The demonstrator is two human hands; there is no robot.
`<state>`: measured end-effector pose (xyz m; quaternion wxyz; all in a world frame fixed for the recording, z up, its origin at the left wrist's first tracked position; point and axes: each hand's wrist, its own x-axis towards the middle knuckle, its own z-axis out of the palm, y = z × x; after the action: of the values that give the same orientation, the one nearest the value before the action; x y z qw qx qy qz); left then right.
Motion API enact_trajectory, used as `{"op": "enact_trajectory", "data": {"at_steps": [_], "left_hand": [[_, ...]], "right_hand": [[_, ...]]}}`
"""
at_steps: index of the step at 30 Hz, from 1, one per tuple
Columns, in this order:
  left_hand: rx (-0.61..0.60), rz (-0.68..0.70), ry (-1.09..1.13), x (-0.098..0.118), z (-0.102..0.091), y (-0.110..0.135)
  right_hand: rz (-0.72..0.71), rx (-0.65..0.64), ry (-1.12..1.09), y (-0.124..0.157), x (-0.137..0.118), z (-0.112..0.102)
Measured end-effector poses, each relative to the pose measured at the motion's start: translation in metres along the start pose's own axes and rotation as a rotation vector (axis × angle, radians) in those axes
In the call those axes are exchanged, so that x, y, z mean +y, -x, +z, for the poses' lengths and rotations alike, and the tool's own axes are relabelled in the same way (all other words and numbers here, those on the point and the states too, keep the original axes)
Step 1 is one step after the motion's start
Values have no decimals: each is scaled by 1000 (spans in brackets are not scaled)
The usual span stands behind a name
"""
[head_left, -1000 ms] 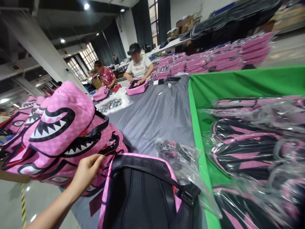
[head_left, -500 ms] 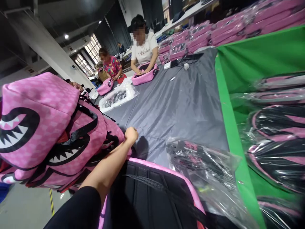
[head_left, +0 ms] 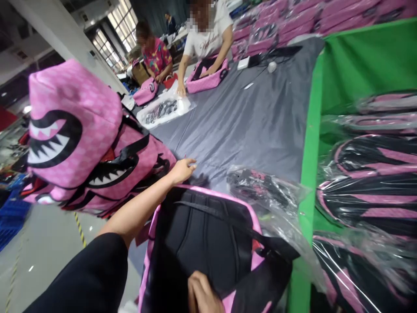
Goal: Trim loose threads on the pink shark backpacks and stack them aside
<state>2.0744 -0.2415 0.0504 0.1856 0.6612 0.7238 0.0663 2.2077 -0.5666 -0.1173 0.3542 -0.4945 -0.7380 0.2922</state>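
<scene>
A pink backpack (head_left: 208, 234) lies in front of me with its black padded back and straps facing up. My left hand (head_left: 181, 169) reaches over its top rim, above the grey table cover (head_left: 254, 121), with the fingers pinched together. What they pinch is too small to make out. My right hand (head_left: 202, 296) shows only partly at the bottom edge, its fingers curled on the backpack's lower part. A clear plastic bag (head_left: 263, 189) with pink and black contents lies just right of the backpack's top.
A pile of pink backpacks with shark-mouth prints (head_left: 78, 143) rises at my left. Bagged backpacks (head_left: 368, 182) lie stacked on green cloth (head_left: 358, 61) at the right. At the table's far end two people (head_left: 208, 30) handle pink bags.
My left hand has gone from the pile of backpacks to the lying backpack's top rim. My right hand has come into view at the bottom. The view has tilted down.
</scene>
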Motion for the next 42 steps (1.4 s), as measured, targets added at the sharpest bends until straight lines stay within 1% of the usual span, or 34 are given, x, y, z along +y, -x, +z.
{"op": "enact_trajectory", "data": {"at_steps": [1,2,3,4,5,6,7,8,9,10,11,13,14,16,19,21,25,28,30,35,39,41,42], "left_hand": [[27,94,56,-8,-9,28],[53,186,114,-21,-17,59],[69,251,166,-38,-23,91],[77,266,207,-59,-27,124],[82,209,222,-83,-27,156],[95,91,201,-109,-23,186],[120,-58,157,-136,-15,212],[149,-216,84,-162,-4,233],[159,-326,26,-186,10,249],[158,-395,-13,-206,25,258],[139,-415,-24,-223,41,262],[97,-371,14,-243,69,256],[78,-352,31,-248,80,249],[47,-340,56,-252,97,233],[5,-385,79,-255,111,214],[-29,-435,90,-257,115,208],[-84,-560,98,-261,118,205],[-92,-639,110,-258,119,202],[-94,-664,117,-251,118,196],[-105,-693,94,-229,117,175],[-122,-666,93,-220,111,164],[-125,-629,128,-219,106,165],[-123,-603,150,-220,103,167]], "right_hand": [[-22,-6,-9,-2,-1,-3],[-44,6,-10,-4,-1,-6],[-52,18,-2,-5,-1,-8],[-57,29,9,-5,0,-9],[-60,32,20,-4,1,-9],[-58,21,29,-4,3,-9],[-56,5,36,-2,6,-8],[-54,-11,40,-1,9,-8],[-61,-25,36,0,13,-7],[-64,-35,32,1,17,-6],[-64,-45,29,2,21,-5],[-68,-55,28,3,26,-5],[-66,-67,32,3,28,-6],[-50,-101,37,2,28,-10],[-43,-153,16,-1,24,-15],[-51,-148,26,-3,21,-17],[-71,-117,89,-3,18,-17],[-66,-111,101,-1,17,-16],[-49,-105,96,-1,17,-15],[-12,-74,51,-3,13,-11],[1,-33,113,2,6,-7],[1,-31,146,1,1,-11],[-5,-39,139,-4,-3,-17]]}}
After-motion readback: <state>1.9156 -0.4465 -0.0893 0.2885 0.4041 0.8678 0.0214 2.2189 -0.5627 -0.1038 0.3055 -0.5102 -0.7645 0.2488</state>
